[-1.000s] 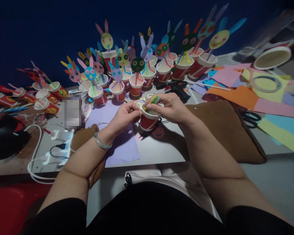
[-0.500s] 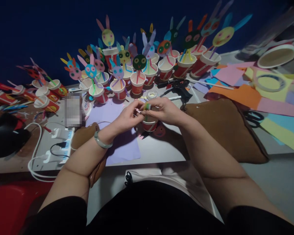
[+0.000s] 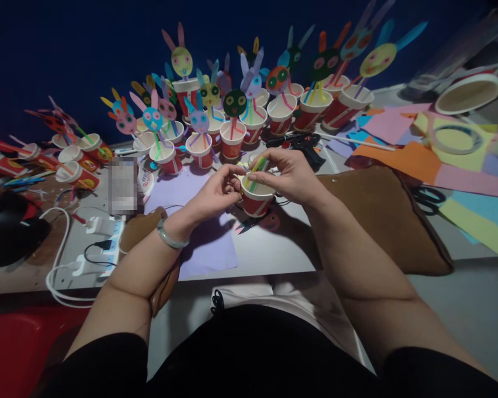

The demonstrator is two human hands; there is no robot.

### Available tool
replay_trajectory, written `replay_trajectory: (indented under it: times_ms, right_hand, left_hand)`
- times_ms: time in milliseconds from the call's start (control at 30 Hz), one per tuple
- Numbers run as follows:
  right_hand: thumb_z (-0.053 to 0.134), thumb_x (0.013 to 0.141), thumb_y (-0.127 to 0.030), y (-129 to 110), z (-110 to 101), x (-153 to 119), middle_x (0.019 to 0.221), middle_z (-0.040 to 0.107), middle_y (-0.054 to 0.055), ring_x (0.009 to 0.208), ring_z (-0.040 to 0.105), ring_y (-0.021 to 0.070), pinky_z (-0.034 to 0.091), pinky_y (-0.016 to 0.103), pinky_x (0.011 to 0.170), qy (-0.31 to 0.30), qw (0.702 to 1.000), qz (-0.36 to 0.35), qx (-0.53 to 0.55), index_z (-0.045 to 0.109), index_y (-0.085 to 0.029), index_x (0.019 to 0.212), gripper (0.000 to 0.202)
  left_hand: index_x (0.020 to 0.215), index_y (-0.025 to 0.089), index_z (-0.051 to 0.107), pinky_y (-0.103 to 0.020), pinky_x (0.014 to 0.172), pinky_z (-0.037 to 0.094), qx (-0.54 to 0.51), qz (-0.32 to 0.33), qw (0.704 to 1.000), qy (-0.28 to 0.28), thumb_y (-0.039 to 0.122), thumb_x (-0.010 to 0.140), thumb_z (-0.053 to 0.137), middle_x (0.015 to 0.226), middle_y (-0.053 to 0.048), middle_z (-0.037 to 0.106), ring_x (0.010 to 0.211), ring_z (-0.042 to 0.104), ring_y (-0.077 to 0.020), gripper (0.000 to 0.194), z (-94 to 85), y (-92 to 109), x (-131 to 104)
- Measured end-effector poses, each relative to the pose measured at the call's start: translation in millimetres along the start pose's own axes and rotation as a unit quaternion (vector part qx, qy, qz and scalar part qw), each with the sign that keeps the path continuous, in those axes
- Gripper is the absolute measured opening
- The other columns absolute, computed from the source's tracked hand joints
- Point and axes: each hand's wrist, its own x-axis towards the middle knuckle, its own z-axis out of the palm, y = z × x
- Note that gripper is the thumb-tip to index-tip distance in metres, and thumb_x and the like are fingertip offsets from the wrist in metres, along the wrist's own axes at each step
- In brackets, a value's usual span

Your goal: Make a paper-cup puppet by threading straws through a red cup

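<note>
Clock read with 12 pointing away from the wearer. Right hand (image 3: pixel 291 176) was clamped on a few green and yellow strips (image 3: pixel 258 176), thumb below, fingertips above; exact count not clear. Strips lay at 9 o'clock from that palm, long axis slanted, upper end toward 1 o'clock, lower end toward 7, over the mouth of a red-and-white cup (image 3: pixel 255 207). Couldn't tell if the lower end touched the inside wall. Key relation: slanted strips against the open cup mouth, right hand clearly nearer the strips since it had them.

Left hand (image 3: pixel 216 194) sat at 9 o'clock from the cup, thumb and forefinger bent in at the rim on that side; fingertips too small and dim to say whether they gripped the rim, held something tiny, or neither. The two hands were apart, the cup mouth between them. Cup stood roughly upright; base contact with the table (image 3: pixel 282 254) unclear.

Near the base: pink round piece (image 3: pixel 270 222) at 5 o'clock, pink-and-dark pointed bits (image 3: pixel 244 225) at 7. Purple paper (image 3: pixel 216 249) lay at 8, brown pad (image 3: pixel 377 215) at 3, a black glue gun (image 3: pixel 311 152) at 1.
</note>
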Motion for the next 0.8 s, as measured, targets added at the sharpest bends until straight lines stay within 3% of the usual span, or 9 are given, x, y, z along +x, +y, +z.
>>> replay_trajectory:
  times_ms: [133,367,567,700,800]
  right_hand:
    - [0.088,0.076,-0.046,-1,-1,-1,0.080,0.073,0.002,0.075,0.063,0.0170,0.050,0.032,0.074,-0.009,1.000,0.005,-0.003,0.073,-0.019,0.081,0.031]
    - [0.089,0.075,-0.048,-3,1,-2,0.079,0.072,0.002,0.074,0.062,0.0171,0.051,0.032,0.074,-0.021,1.000,0.006,0.022,0.072,-0.020,0.080,0.033]
    - [0.089,0.074,-0.050,-4,3,-2,0.080,0.072,0.003,0.075,0.062,0.0171,0.051,0.032,0.074,-0.034,0.999,0.016,0.012,0.072,-0.018,0.080,0.037]
    - [0.089,0.074,-0.049,-4,6,-1,0.078,0.072,0.003,0.074,0.061,0.0168,0.051,0.032,0.073,-0.028,1.000,0.011,-0.007,0.072,-0.019,0.078,0.035]
    - [0.090,0.073,-0.049,-5,6,-1,0.081,0.074,0.004,0.076,0.064,0.0175,0.052,0.032,0.075,-0.015,1.000,0.008,0.016,0.074,-0.019,0.080,0.034]
  left_hand:
    - [0.112,0.024,0.063,-0.022,0.064,0.045,0.012,0.064,0.998,-0.007,0.021,0.069,0.085,0.086,0.001,0.060,0.071,0.054,-0.0108,0.049,1.0,-11,1]
    - [0.124,0.023,0.059,-0.026,0.078,0.050,0.140,0.157,0.978,-0.008,0.018,0.082,0.067,0.095,-0.002,0.062,0.081,0.060,-0.0132,0.043,0.4,-21,-1]
    - [0.125,0.019,0.056,-0.028,0.074,0.052,0.251,0.135,0.958,-0.013,0.019,0.084,0.057,0.107,-0.006,0.066,0.078,0.060,-0.0141,0.041,5.0,-9,-8]
    - [0.123,0.017,0.058,-0.031,0.079,0.049,0.349,0.132,0.927,-0.015,0.016,0.085,0.052,0.103,-0.006,0.069,0.086,0.061,-0.0176,0.038,4.4,-1,-11]
    - [0.120,0.018,0.059,-0.030,0.076,0.048,0.354,0.128,0.926,-0.005,0.013,0.085,0.051,0.097,-0.004,0.068,0.083,0.060,-0.0169,0.037,3.1,-2,-11]
